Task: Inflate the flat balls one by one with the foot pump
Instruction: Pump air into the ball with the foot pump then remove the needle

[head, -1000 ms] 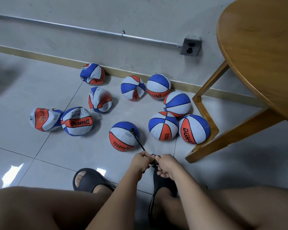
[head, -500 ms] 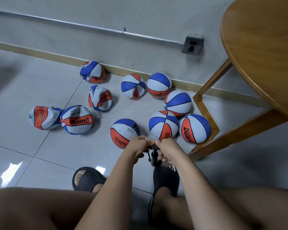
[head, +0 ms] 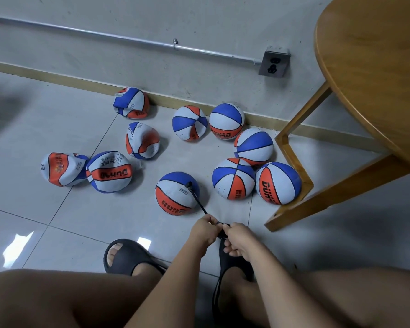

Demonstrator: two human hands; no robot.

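A blue, white and orange ball (head: pixel 176 194) sits on the floor tiles with the black pump hose (head: pixel 197 198) plugged into its top. The hose runs down to the black pump handle (head: pixel 223 229), which both my hands grip low over my right foot. My left hand (head: pixel 205 229) holds its left side, my right hand (head: pixel 238 240) its right side. The pump body is hidden behind my hands and right foot. Crumpled flat balls (head: pixel 109 171) lie to the left; rounder balls (head: pixel 278 183) lie to the right.
A wooden round table (head: pixel 374 67) with slanted legs (head: pixel 294 204) stands at the right, close to the round balls. My feet wear black slippers (head: pixel 126 256). A wall with a metal conduit and a socket box (head: pixel 273 63) runs behind the balls.
Both hands rose with the pump handle half a second ago and have now come back down with it toward my right foot. The balls have stayed in place.
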